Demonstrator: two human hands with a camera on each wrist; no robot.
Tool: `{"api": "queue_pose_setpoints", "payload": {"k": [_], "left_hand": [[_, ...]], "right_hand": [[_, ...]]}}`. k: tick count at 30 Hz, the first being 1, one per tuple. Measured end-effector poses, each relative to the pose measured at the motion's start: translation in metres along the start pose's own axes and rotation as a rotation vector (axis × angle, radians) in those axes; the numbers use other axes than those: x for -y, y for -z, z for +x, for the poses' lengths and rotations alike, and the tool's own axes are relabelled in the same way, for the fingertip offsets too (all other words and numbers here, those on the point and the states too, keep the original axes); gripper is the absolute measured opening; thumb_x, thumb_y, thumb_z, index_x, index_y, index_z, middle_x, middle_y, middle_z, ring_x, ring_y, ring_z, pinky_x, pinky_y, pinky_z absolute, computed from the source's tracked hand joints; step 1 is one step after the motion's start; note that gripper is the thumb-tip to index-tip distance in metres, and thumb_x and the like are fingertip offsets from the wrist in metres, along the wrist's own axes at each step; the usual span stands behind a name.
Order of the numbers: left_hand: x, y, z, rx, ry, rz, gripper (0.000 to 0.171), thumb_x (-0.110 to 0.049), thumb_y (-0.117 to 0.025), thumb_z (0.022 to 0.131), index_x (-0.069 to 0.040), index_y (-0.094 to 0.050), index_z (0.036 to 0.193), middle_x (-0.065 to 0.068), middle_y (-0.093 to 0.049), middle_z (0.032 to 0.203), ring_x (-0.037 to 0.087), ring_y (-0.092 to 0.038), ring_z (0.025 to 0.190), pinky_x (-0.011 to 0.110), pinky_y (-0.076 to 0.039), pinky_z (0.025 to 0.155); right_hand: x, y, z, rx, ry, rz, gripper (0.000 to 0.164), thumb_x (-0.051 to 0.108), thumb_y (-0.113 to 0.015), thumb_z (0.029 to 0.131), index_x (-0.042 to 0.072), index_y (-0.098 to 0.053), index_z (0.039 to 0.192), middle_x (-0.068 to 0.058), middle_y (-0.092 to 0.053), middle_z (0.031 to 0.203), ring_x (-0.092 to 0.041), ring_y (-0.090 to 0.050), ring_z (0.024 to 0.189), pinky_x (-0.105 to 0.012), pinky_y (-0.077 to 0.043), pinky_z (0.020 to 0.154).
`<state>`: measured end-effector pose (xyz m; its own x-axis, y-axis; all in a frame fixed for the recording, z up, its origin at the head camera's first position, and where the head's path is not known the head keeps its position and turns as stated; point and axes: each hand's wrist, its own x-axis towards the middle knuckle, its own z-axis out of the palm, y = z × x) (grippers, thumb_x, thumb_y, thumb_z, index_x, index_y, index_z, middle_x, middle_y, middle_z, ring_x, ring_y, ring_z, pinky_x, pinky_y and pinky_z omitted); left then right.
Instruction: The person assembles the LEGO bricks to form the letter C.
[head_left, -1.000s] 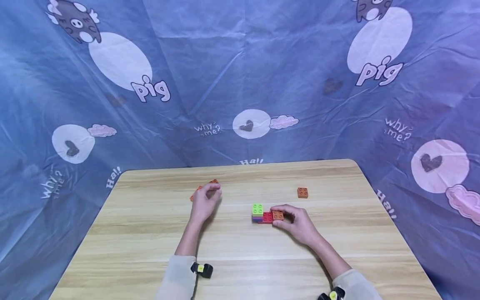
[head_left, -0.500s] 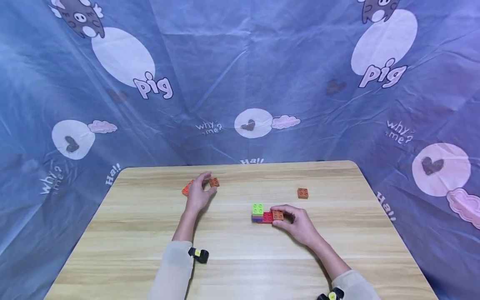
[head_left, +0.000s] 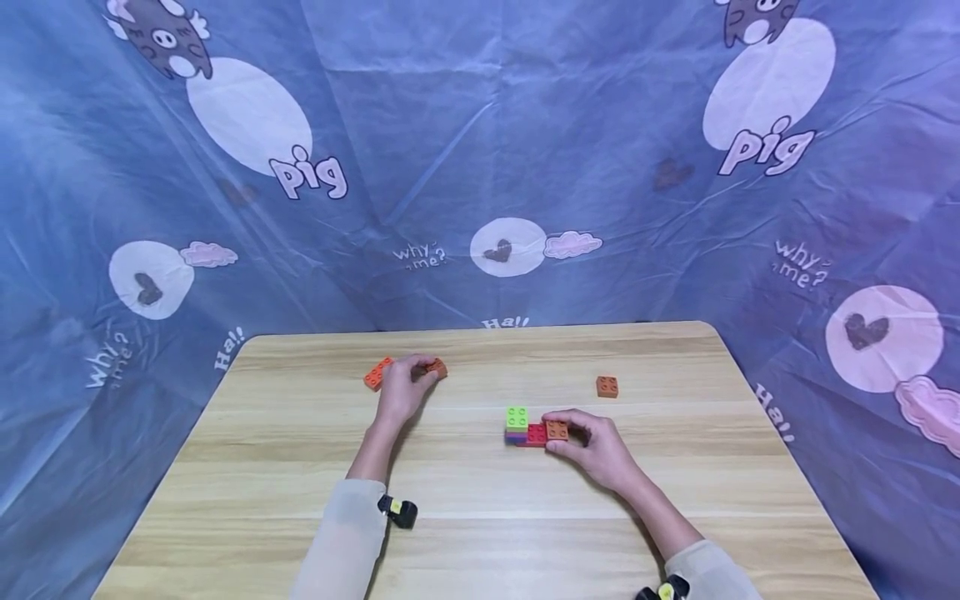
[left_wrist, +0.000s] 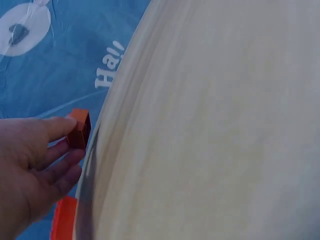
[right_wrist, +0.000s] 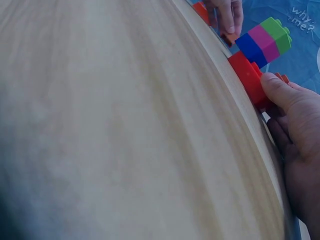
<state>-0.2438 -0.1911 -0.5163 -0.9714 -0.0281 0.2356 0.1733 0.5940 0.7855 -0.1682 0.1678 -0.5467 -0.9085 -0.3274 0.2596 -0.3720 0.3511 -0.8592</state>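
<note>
My left hand (head_left: 401, 392) pinches a small brown building brick (head_left: 438, 367) between thumb and fingers at the back left of the table. Just left of that hand lies a longer orange brick (head_left: 378, 374). My right hand (head_left: 602, 450) grips a brown brick (head_left: 557, 430), which sits on the right end of a long red brick (head_left: 536, 434). On the red brick's left end rises a stack: a lime-green brick (head_left: 517, 417) on top, then a pink brick (right_wrist: 264, 42) and a blue brick (right_wrist: 249, 50) below. The right palm partly hides the brown brick in the right wrist view.
Another brown brick (head_left: 607, 387) lies apart, behind the right hand. All of it rests on a wood-grain table (head_left: 480, 517). A blue printed cloth (head_left: 420, 125) hangs around the table's back and sides.
My left hand has shifted left off the orange brick, then closed thumb and fingers on the small brown brick, which has slid slightly right. My right hand has stayed on its brick.
</note>
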Motion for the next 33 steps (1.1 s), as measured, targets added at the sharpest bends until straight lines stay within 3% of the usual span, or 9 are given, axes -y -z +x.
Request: {"api": "queue_pose_setpoints", "payload": {"k": [5, 11, 16, 21, 27, 33], "left_hand": [[-0.017, -0.006, -0.009, 0.010, -0.109, -0.062, 0.022, -0.005, -0.082, 0.093, -0.002, -0.079, 0.115, 0.015, -0.078, 0.114, 0.028, -0.075, 0.101, 0.038, -0.065, 0.089], [-0.051, -0.010, -0.026, 0.043, -0.212, -0.127, 0.020, -0.008, -0.084, 0.091, -0.005, -0.080, 0.111, 0.010, -0.079, 0.114, 0.025, -0.075, 0.103, 0.038, -0.064, 0.093], [-0.078, -0.010, -0.040, 0.099, -0.331, -0.105, 0.019, -0.013, -0.085, 0.092, -0.012, -0.081, 0.110, 0.001, -0.078, 0.117, 0.018, -0.073, 0.110, 0.036, -0.062, 0.096], [-0.100, -0.013, -0.052, 0.182, -0.394, -0.089, 0.020, -0.013, -0.085, 0.091, -0.014, -0.081, 0.111, -0.002, -0.076, 0.121, 0.015, -0.071, 0.116, 0.034, -0.057, 0.105], [-0.112, -0.018, -0.059, 0.258, -0.455, -0.058, 0.020, -0.013, -0.082, 0.093, -0.012, -0.081, 0.114, 0.000, -0.076, 0.123, 0.014, -0.070, 0.119, 0.032, -0.054, 0.109], [-0.112, -0.022, -0.061, 0.286, -0.484, -0.040, 0.021, -0.011, -0.083, 0.093, -0.010, -0.080, 0.113, 0.001, -0.076, 0.123, 0.015, -0.070, 0.118, 0.029, -0.054, 0.109]], "right_hand": [[0.000, 0.001, 0.001, -0.002, -0.002, 0.005, 0.041, 0.012, -0.088, 0.086, 0.015, -0.077, 0.126, 0.003, -0.077, 0.121, -0.011, -0.070, 0.112, -0.020, -0.057, 0.093], [-0.001, 0.001, 0.001, -0.001, 0.001, 0.008, 0.041, 0.013, -0.088, 0.087, 0.015, -0.077, 0.126, 0.001, -0.077, 0.122, -0.014, -0.070, 0.114, -0.019, -0.057, 0.095], [-0.002, 0.001, 0.001, -0.012, 0.029, -0.004, 0.041, 0.011, -0.088, 0.087, 0.011, -0.076, 0.126, -0.004, -0.077, 0.121, -0.015, -0.071, 0.112, -0.017, -0.056, 0.093], [-0.002, 0.001, 0.001, -0.013, 0.017, 0.003, 0.042, 0.012, -0.088, 0.086, 0.012, -0.077, 0.126, 0.000, -0.078, 0.121, -0.013, -0.071, 0.112, -0.017, -0.056, 0.093], [-0.002, 0.001, 0.000, -0.007, 0.025, 0.007, 0.041, 0.012, -0.088, 0.087, 0.013, -0.077, 0.126, 0.002, -0.077, 0.121, -0.013, -0.071, 0.113, -0.020, -0.057, 0.095], [-0.001, 0.000, 0.000, -0.001, 0.021, 0.002, 0.040, 0.014, -0.088, 0.087, 0.016, -0.077, 0.126, 0.005, -0.077, 0.121, -0.014, -0.070, 0.114, -0.022, -0.057, 0.097]]}}
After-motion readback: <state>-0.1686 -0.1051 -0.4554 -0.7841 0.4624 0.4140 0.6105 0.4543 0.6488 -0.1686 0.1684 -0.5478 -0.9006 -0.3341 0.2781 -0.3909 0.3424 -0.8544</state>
